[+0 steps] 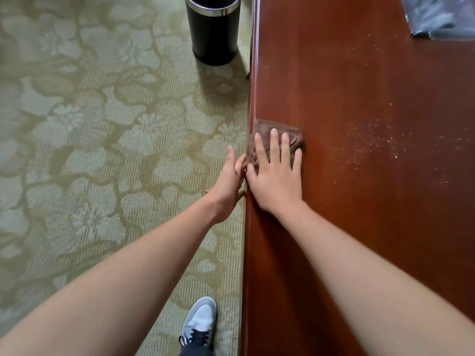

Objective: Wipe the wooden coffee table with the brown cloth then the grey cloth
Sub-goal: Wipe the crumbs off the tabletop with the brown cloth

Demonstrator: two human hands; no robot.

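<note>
Right hand: our right hand (276, 176) lies palm down on the brown cloth (266, 125), fingers straight and slightly spread. It presses the cloth flat and does not curl round it.
Brown cloth: it sits on the wooden coffee table (359, 227) at the table's left edge, about halfway up the view. We see only its far side, its right corner and strips between the fingers, as the hand covers the rest. Its left part seems to reach over the edge, but we cannot tell how far.
Left hand: our left hand (228, 183) is off the table, just beside the edge and close to the right thumb. It is turned edge-on with the fingers straight and holds nothing that we can see. Its palm faces the table side and is hidden from us, and we cannot tell whether the fingertips touch the wood or the cloth.
Grey cloth: a grey, blurred heap (437, 16) lies on the far right corner of the table, well apart from the brown cloth. The frame cuts it off at the top and right, and its folds are hard to make out.
Table surface: pale specks (370, 142) are scattered to the right of the brown cloth, with a thinner patch farther up. They are too small for us to name.
Bin: a black cylinder with a shiny rim (214, 34) stands on the patterned carpet (90, 124), near the table's left edge. Its top is cut off.
Shoe: a grey and white shoe (201, 319) with dark laces shows at the bottom, partly out of frame.
</note>
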